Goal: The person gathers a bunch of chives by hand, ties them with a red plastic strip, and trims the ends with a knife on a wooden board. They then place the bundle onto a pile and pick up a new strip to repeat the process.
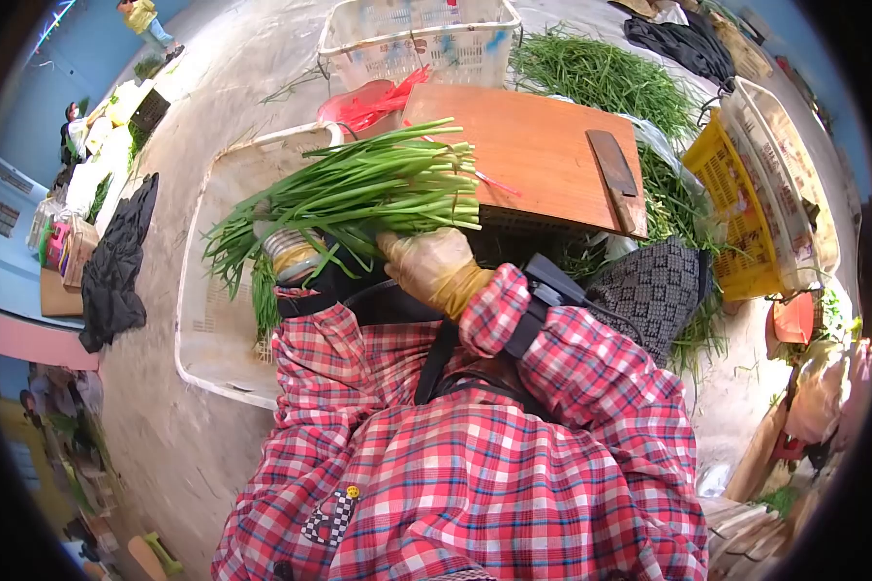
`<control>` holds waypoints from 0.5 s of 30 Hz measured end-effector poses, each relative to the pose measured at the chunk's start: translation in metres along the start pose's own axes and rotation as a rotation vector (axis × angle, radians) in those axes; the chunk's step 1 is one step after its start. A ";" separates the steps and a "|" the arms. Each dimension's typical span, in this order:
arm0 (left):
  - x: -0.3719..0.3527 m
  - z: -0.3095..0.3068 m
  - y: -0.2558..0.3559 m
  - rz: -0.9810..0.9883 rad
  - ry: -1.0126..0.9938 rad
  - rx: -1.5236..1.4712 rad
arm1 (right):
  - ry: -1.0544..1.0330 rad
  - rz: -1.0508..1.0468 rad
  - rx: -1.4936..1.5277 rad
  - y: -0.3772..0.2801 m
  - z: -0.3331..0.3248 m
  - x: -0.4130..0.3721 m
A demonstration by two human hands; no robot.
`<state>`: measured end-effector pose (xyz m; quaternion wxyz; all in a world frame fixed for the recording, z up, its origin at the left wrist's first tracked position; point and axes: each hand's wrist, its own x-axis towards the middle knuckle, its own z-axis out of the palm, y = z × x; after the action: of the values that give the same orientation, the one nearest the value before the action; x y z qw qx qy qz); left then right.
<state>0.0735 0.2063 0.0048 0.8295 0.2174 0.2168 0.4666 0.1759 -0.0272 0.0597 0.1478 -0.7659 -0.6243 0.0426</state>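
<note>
Plaid sleeves [552, 358]: seen nearest the lens; both forearms are raised forward from the chest.
Right hand [434, 266]: gloved, closed from below around the cut end of the chive bundle [358, 189].
Left hand [291, 257]: mostly hidden under the leaves; its grip cannot be told.
Chive bundle: held before the chest, over the white crate [203, 290]; long axis set across the view, cut ends to the right, tips drooping left.
Nearer hand: the right, at the cut ends; the left is placed under the leafy half.
Cutting board [523, 145]: found just beyond the bundle; a cleaver [618, 179] is laid near its right edge.
Surroundings: loose greens [601, 73] are heaped beyond the board; a yellow basket [736, 232] is set to the right.
</note>
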 end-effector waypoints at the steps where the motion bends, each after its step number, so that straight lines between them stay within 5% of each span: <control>1: 0.005 -0.006 -0.002 -0.001 -0.001 0.002 | 0.064 -0.037 -0.015 0.000 0.007 0.002; 4: 0.010 -0.013 -0.003 0.032 -0.029 0.016 | 0.034 -0.062 0.049 0.001 -0.001 -0.010; 7: 0.004 0.002 0.001 0.010 0.240 0.048 | -0.111 -0.067 0.158 0.008 -0.029 -0.031; 10: 0.011 -0.006 -0.002 0.072 0.278 -0.025 | -0.205 -0.043 0.140 0.026 -0.045 -0.057; 14: 0.033 -0.047 0.014 -0.148 -0.004 -0.117 | -0.304 0.035 0.114 0.060 -0.059 -0.107; 15: 0.030 -0.045 0.021 0.037 0.001 0.766 | -0.351 0.104 -0.007 0.074 -0.051 -0.119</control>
<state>0.0481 0.2496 -0.0248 0.6797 0.5151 0.3718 0.3666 0.2331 -0.1644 0.0733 0.0316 -0.7785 -0.6001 0.1811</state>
